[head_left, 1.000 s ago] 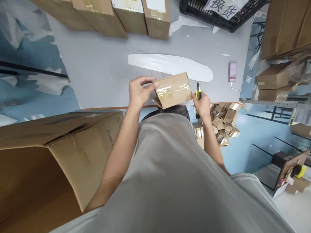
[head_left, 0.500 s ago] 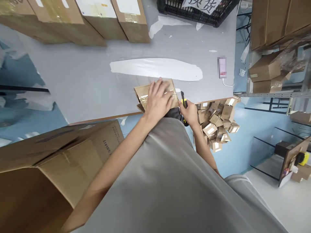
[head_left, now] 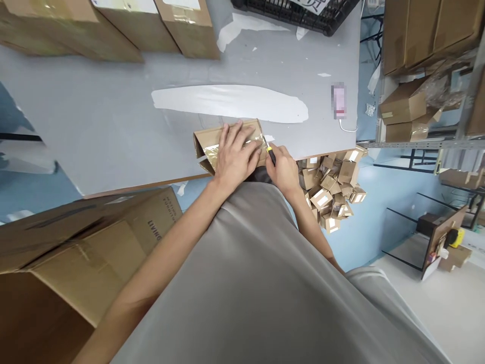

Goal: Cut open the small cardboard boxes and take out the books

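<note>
A small cardboard box [head_left: 208,134] with clear tape along its top lies at the near edge of the grey table [head_left: 125,141]. Its left end gapes, with a flap standing out. My left hand [head_left: 235,154] lies over the box top, fingers stretched out and pressing on it. In my right hand [head_left: 283,171] is a yellow and black utility knife [head_left: 271,154], gripped with fingers wrapped round it. The knife's tip is at the box's right edge, by the tape. Whether the blade is in the cardboard I cannot tell.
A white strip [head_left: 231,103] lies beyond the box. Large cartons [head_left: 189,30] and a black crate [head_left: 295,17] stand at the back. A phone [head_left: 339,101] with a cable lies right. Below are a big open carton [head_left: 113,253] and a pile of small boxes [head_left: 329,187].
My right hand has brought the utility knife from beside the box up to its right edge, turning the tip toward it. My left hand stays on the box. The whole view has shifted slightly.
</note>
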The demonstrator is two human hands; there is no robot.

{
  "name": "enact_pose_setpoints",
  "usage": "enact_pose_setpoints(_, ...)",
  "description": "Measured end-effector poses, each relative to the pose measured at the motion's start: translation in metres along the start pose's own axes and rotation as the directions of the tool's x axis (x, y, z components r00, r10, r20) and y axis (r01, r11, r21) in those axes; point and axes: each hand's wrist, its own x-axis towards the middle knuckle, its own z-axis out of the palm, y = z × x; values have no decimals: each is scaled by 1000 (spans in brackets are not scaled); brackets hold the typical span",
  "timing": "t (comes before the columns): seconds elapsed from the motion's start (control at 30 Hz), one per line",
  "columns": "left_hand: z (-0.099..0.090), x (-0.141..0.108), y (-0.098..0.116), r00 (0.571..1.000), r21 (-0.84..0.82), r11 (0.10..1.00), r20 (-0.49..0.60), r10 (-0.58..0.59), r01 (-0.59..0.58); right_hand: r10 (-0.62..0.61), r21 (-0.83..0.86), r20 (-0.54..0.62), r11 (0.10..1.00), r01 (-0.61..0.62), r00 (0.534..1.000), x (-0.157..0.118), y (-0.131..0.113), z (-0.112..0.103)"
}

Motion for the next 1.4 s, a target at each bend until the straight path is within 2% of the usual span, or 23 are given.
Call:
enact_pose_setpoints(0.2, 3, -2, -3, 1000, -32, 999, -15, 7, -8, 19, -75, 21, 997, -18, 1000, 1, -12, -5)
enact_pose_setpoints(0.5, 5, -3, -3, 1000, -100, 995, -3, -14, 13, 168, -208, 26, 965, -159, 985, 4, -54, -8)
enact_pose_setpoints(0.63, 6, -3, -3, 1000, -114, 993, 3, -16, 16, 202, -248, 43, 951, -185, 978, -2, -57, -11)
enact_pose_setpoints(0.77, 8, -6, -3, 1000, -118, 993, 16, -13, 14, 256, -303, 122, 930, -209, 959, -15, -58, -20)
enact_pose_setpoints(1.03, 6, -7, -5, 1000, -117, 993, 4, -11, 11, 342, -310, 156, 908, -283, 927, -9, -55, -28)
enact_pose_setpoints(1.13, 4, -6, -5, 1000, -130, 992, 0, -3, 3, 331, -289, 185, 918, -271, 925, -26, -49, -31)
enact_pose_setpoints(1.2, 2, -6, -3, 1000, -129, 992, 2, 2, -1, 293, -242, 153, 937, -251, 944, -36, -39, -32)
enact_pose_setpoints(1.3, -4, -8, -1, 1000, -118, 993, 15, 11, -9, 284, -156, -20, 946, -283, 959, -32, -8, -26)
enact_pose_setpoints(1.4, -22, -18, -5, 1000, -99, 995, -12, -28, 26, 327, -81, -173, 935, -344, 929, 1, 41, -7)
